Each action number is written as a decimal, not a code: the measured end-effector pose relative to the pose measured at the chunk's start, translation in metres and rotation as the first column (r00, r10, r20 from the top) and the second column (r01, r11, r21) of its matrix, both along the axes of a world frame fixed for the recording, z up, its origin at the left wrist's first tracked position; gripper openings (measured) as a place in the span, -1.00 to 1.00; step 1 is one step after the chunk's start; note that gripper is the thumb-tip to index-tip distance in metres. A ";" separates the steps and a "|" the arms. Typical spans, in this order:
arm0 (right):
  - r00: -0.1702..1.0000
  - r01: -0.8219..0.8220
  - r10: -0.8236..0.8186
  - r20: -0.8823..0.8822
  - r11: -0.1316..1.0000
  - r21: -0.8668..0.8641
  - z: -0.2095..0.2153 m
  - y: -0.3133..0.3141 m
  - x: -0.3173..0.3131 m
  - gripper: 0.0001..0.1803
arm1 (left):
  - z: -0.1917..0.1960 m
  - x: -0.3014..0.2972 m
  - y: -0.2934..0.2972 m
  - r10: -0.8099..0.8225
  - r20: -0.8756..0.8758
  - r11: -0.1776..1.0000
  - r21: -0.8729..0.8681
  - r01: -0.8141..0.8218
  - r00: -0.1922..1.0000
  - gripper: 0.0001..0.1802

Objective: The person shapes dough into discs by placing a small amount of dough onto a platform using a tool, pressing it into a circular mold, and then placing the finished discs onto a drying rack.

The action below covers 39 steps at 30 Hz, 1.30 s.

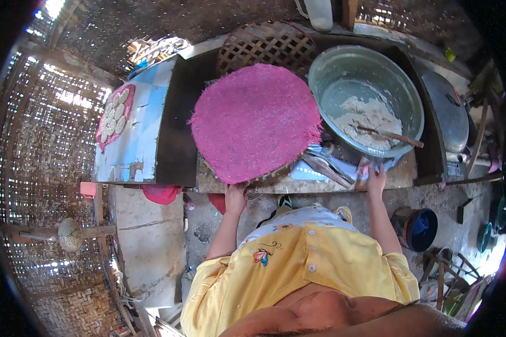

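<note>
A large round tray under a frayed pink cloth (256, 121) lies on the wooden table (225, 182) in front of me. At its near edge is my left hand (235, 195), fingers closed on the rim and partly hidden. My right hand (375, 178) is at the table's front edge, just below the green basin (416, 104). Its fingers close around something small and pale pinkish that I cannot make out. Inside the basin is a pale, crumbly dough (368, 118). A wooden-handled tool (399, 137) rests across the basin's near rim.
Papers and plastic wrappers (326, 168) lie between tray and basin. Behind the tray stands a woven lattice basket (267, 45). On a blue-white surface at left, flat pale pieces (113, 118) sit on pink cloth. A metal lid (444, 106) is at right, a dark bucket (420, 230) below.
</note>
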State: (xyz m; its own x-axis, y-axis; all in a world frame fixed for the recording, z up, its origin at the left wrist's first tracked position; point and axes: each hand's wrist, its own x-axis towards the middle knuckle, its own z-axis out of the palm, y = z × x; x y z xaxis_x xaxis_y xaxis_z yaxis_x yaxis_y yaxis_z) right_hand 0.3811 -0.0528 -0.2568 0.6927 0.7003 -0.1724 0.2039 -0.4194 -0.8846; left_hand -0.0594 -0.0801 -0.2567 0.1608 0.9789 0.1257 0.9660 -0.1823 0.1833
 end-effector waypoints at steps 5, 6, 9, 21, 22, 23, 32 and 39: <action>0.881 -0.395 0.339 0.329 0.911 0.118 0.037 -0.009 -0.048 -0.64 | 0.042 -0.022 0.001 0.251 0.235 0.954 0.105 -0.282 0.939 -0.73; 0.837 -0.462 0.382 0.391 0.877 0.133 0.038 -0.010 -0.057 -0.66 | 0.057 -0.025 0.004 0.191 0.248 0.924 0.282 -0.259 0.950 -0.74; 0.769 -0.558 0.446 0.457 0.818 0.141 0.051 -0.010 -0.085 -0.70 | 0.098 -0.040 0.007 0.237 0.189 0.842 0.450 -0.298 0.953 -0.80; 0.717 -0.622 0.254 0.649 0.653 0.431 0.176 0.072 -0.092 -0.86 | 0.163 -0.061 0.018 0.111 0.391 0.624 0.688 -0.371 0.914 -0.74; 0.716 -0.618 0.235 0.657 0.651 0.440 0.182 0.087 -0.090 -0.86 | 0.167 -0.060 0.021 0.098 0.402 0.652 0.666 -0.364 0.911 -0.73; 0.754 -0.582 0.232 0.614 0.670 0.461 0.189 0.105 -0.086 -0.83 | 0.170 -0.058 0.025 0.079 0.409 0.638 0.680 -0.361 0.909 -0.73; 0.676 -0.657 0.386 0.627 0.701 0.277 0.189 0.314 -0.050 -0.57 | 0.173 -0.031 0.009 0.293 0.509 0.547 0.605 -0.578 0.809 -0.79; 0.529 -0.434 0.403 0.747 0.885 -0.169 0.168 0.500 -0.035 -0.05 | 0.197 0.022 -0.032 0.501 0.641 0.325 0.484 -0.813 0.582 -0.79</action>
State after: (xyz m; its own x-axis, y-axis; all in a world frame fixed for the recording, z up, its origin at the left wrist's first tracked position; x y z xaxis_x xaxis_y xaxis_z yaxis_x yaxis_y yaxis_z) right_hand 0.3458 0.4472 -0.0883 0.1879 0.9390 0.2881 0.9349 -0.0811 -0.3455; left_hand -0.0370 -0.1123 -0.0595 -0.6978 0.2977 0.6515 0.7163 0.2779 0.6401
